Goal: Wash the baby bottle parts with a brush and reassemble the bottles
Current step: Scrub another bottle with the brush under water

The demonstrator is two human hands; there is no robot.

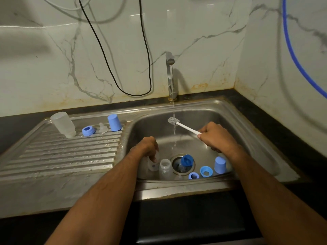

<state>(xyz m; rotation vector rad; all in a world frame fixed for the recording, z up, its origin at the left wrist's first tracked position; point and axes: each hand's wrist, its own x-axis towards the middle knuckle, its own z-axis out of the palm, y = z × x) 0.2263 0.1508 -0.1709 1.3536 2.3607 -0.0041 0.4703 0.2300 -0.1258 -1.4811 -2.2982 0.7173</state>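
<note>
Presently left hand (147, 147) curls round clear bottle (153, 164), lower centre; wet, light, slippery plastic (grip mid-body). Right hand (215, 137) clasps brush (184, 126) handle.

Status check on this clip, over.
Right hand grips brush by the running water. Left hand holds clear bottle in sink. Nothing blocking.

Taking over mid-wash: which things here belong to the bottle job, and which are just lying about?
Job: brush in right hand; bottle in left hand; second bottle, rings, cap in sink; washed bottle, ring, teat, cap on drainboard; running tap.

Lying about: black cable, blue hose.
</note>
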